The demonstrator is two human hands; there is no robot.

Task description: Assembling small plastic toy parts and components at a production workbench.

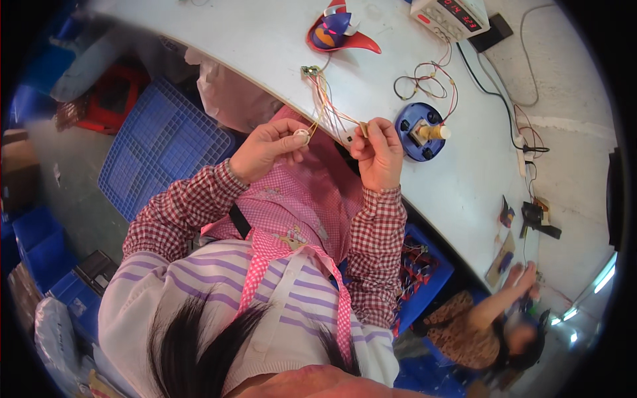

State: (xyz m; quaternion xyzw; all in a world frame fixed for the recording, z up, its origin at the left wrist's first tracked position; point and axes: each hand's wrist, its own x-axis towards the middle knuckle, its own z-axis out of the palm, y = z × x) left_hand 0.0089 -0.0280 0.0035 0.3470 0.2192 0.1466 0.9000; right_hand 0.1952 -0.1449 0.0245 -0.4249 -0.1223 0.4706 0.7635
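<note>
My left hand point(269, 149) pinches a small round white disc point(302, 135) with yellow wires between thumb and fingers. In my right hand point(380, 156), the fingertips are closed on a small tan part point(363, 129) at the end of several thin wires; its exact kind is too small to tell. Those wires point(323, 98) run to a little green circuit board point(310, 71) that lies near the white table's edge. Both hands are held in front of my lap, just off that edge.
Behind the board sits a red, purple and white toy figure point(332, 32). A round blue base point(422, 132) stands right of my right hand. A power supply point(448, 16) is at the back. Below the table, a blue bin point(424, 265) holds parts; another person point(484, 325) works nearby.
</note>
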